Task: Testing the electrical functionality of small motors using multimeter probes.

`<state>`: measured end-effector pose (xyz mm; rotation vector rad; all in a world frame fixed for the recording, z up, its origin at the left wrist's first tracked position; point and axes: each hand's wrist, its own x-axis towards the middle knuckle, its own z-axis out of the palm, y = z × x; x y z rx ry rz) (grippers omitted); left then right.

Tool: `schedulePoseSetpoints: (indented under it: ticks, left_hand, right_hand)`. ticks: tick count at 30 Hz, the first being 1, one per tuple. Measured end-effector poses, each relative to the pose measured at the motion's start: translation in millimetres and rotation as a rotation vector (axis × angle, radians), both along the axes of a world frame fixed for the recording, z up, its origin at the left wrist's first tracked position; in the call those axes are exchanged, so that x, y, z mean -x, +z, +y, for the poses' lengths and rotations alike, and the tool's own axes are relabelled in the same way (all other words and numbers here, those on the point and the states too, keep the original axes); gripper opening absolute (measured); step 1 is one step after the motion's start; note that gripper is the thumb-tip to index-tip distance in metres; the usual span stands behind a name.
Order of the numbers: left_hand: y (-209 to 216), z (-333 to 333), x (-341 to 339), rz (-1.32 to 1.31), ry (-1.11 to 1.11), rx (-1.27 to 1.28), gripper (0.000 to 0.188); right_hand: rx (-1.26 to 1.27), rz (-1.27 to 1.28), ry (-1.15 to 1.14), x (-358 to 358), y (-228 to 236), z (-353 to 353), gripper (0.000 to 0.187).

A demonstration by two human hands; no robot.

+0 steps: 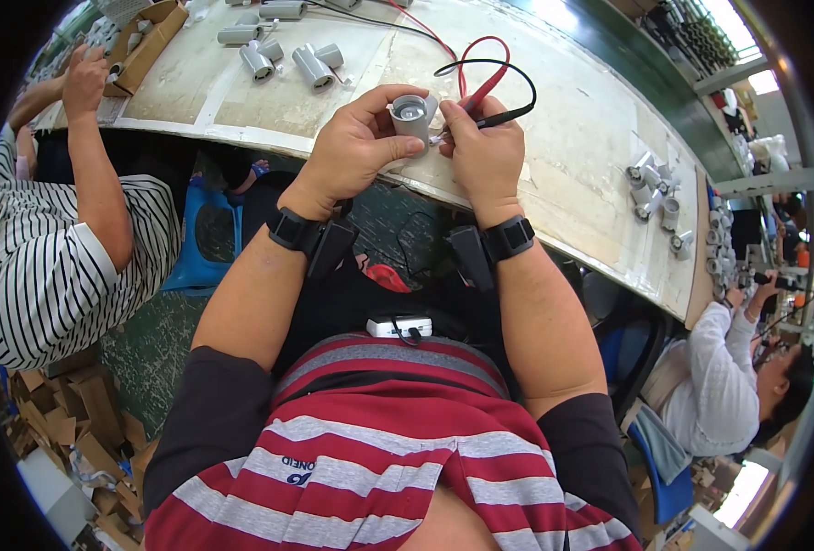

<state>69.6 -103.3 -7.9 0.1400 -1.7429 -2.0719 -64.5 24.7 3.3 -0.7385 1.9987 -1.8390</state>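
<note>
My left hand (356,142) is wrapped round a small grey cylindrical housing (409,133), with its open round end tilted up and a pale disc visible inside. A second grey part joins its side, mostly hidden by my fingers. In my right hand (488,156) are two test probes, a red probe (488,85) and a black probe (506,118), pinched between thumb and fingers. Their tips point toward a small whitish wire end (439,140) beside the housing; whether they touch it I cannot tell. Both hands are just above the table's near edge.
Red and black leads (416,28) run across the worn white table (370,69). Several similar grey housings (312,66) lie at the far left, more grey housings (653,193) at the right. A cardboard box (154,46) stands far left. Co-workers sit on both sides.
</note>
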Motion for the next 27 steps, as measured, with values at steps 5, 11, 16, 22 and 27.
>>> schedulePoseSetpoints:
  ticks: [5, 11, 16, 22, 27]
  left_hand:
    - [0.8, 0.5, -0.6, 0.016, -0.014, -0.022, 0.056]
    - [-0.9, -0.4, 1.3, 0.035, -0.003, -0.033, 0.054]
    - [-0.6, -0.5, 2.6, 0.045, 0.005, -0.023, 0.054]
    - [1.6, -1.5, 0.9, -0.001, -0.005, 0.009, 0.056]
    - [-7.7, 4.0, 8.0, 0.050, 0.193, 0.120, 0.056]
  right_hand:
    - [-0.026, -0.024, 0.020, 0.2, 2.7, 0.7, 0.016]
    - [-0.024, -0.033, 0.033, 0.8, 0.6, 0.6, 0.015]
    - [-0.017, -0.048, 0.039, 2.9, 0.0, 0.1, 0.016]
    - [-0.021, -0.040, 0.042, 0.9, 4.4, 0.1, 0.016]
    - [-0.005, -0.060, 0.042, -1.8, 5.4, -2.7, 0.017]
